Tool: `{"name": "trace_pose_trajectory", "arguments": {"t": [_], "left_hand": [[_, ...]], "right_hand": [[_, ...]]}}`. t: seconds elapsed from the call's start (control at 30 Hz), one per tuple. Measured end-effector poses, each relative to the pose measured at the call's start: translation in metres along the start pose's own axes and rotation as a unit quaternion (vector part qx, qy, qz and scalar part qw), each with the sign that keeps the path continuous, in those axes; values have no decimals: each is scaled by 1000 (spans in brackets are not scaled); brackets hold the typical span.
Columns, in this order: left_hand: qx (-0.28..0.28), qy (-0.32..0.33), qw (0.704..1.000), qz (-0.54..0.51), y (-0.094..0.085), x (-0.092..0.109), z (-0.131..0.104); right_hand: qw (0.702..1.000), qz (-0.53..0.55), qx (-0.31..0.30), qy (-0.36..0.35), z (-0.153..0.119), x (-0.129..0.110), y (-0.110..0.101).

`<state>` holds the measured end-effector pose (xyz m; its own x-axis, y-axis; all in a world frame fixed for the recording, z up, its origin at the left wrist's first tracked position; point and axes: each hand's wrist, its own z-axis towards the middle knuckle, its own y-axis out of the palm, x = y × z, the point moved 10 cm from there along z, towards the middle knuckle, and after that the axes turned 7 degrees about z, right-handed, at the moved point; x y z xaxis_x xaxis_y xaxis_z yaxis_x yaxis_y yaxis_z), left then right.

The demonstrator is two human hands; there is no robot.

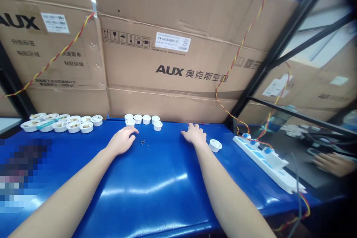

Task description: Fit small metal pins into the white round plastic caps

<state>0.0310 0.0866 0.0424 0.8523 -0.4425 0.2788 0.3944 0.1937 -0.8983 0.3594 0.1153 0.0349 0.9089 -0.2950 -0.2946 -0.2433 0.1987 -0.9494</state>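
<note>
My left hand (122, 141) hovers over or rests on the blue table, its thumb and index finger apart and nothing seen between them. Just beyond its fingertips is a small white round cup (130, 122), one of several in a cluster at the back. A few small dark screws (143, 142) lie to the right of that hand. My right hand (195, 134) is palm down with fingers spread, near the back edge; I see nothing in it. Close to its wrist, on the right, sits another white cup (215, 145). Whether either hand touches the table I cannot tell.
White cups with small brownish pieces (74, 126) stand at the back left, a teal tool (48, 124) across them. A white power strip (267, 163) with plugs lines the right edge. Cardboard (173, 81) walls the back. Another person's hand (334, 163) is at far right.
</note>
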Motion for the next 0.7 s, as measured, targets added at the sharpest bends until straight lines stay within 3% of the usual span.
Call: {"name": "trace_pose_trajectory", "arguments": {"t": [0.13,0.2,0.3,0.47,0.7], "left_hand": [[-14,51,999,-5,2,11,-3],[-8,52,999,-4,0,13,-3],[1,56,998,-2,-2,14,-3],[1,64,998,6,-1,14,-3],[-1,70,997,13,1,15,-4]], "right_hand": [[982,37,-24,-184,-21,-62,1],[973,59,-7,-223,-31,-78,-8],[974,62,-11,-218,-36,-82,-11],[948,75,-80,-298,-49,-100,7],[936,51,-81,-340,-58,-109,1]]}}
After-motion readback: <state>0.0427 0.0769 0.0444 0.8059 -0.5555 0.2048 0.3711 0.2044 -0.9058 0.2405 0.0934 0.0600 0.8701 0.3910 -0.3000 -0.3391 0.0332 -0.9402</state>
